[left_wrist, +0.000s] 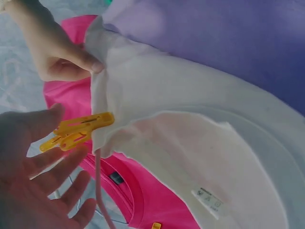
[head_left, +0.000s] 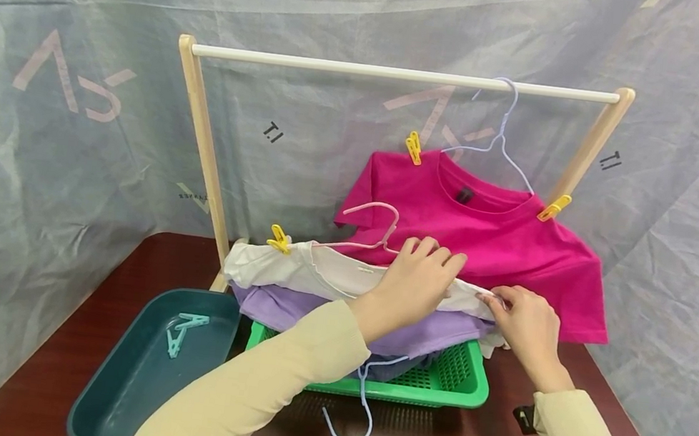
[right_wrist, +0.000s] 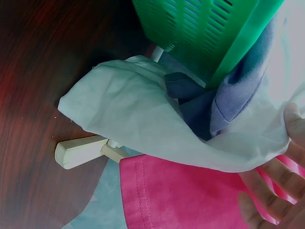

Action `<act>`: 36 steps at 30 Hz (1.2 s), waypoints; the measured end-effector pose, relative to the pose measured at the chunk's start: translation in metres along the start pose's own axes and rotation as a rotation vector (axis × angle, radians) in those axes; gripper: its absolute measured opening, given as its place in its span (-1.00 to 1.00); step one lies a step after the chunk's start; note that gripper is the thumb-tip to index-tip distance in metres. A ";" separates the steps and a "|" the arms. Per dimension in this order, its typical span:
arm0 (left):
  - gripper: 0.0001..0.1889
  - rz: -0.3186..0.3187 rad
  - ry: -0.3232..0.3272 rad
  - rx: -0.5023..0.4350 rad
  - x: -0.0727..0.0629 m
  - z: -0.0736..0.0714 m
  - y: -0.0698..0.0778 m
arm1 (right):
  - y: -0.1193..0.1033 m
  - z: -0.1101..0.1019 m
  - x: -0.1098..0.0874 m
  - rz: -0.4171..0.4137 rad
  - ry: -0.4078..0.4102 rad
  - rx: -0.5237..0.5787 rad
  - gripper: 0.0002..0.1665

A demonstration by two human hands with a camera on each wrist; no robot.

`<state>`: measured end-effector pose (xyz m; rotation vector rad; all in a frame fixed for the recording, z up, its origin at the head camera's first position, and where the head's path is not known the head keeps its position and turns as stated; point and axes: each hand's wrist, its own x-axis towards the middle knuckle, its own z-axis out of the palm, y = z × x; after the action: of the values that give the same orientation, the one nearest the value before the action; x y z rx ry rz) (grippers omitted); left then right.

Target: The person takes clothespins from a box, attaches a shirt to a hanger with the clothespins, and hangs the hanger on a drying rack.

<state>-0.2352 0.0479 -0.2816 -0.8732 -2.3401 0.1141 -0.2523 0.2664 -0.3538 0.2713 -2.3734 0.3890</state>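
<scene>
A white shirt (head_left: 344,268) is on a pink hanger (head_left: 386,233), with a yellow clothespin (head_left: 280,239) on its left shoulder. Another yellow clothespin (left_wrist: 86,128) bites the other shoulder beside the hanger. Around this clip my left hand (head_left: 414,279) has its thumb and fingers spread apart; in the head view the hand hides the clip. My right hand (head_left: 525,328) pinches the white shirt near its right sleeve. Under the white shirt, purple cloth (head_left: 433,332) lies over a green basket (head_left: 394,393).
Behind, a magenta shirt (head_left: 472,225) hangs by a lavender hanger (head_left: 504,120) from the white rail (head_left: 341,67) of a wooden-legged rack. A dark teal tray (head_left: 131,373) holds turquoise clothespins (head_left: 176,342). A blue hanger (head_left: 361,399) juts over the basket's front.
</scene>
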 end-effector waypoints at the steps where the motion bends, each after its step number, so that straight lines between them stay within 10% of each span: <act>1: -0.60 -0.005 -0.013 -0.009 -0.002 -0.001 0.000 | 0.000 0.000 0.000 0.002 -0.003 0.003 -0.80; 11: -0.48 -0.044 -0.080 -0.075 -0.026 -0.012 -0.011 | -0.001 0.001 0.000 0.019 -0.031 0.020 -0.79; 22: -0.51 0.025 -0.018 -0.152 -0.062 -0.018 -0.033 | -0.001 0.000 0.000 0.031 -0.031 0.015 -0.80; 36: -0.73 -0.033 0.126 -0.264 -0.115 -0.017 -0.072 | -0.001 0.001 0.001 0.047 -0.036 0.008 -0.79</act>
<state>-0.1983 -0.0813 -0.3085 -0.9372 -2.2813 -0.2626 -0.2534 0.2647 -0.3537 0.2284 -2.4175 0.4192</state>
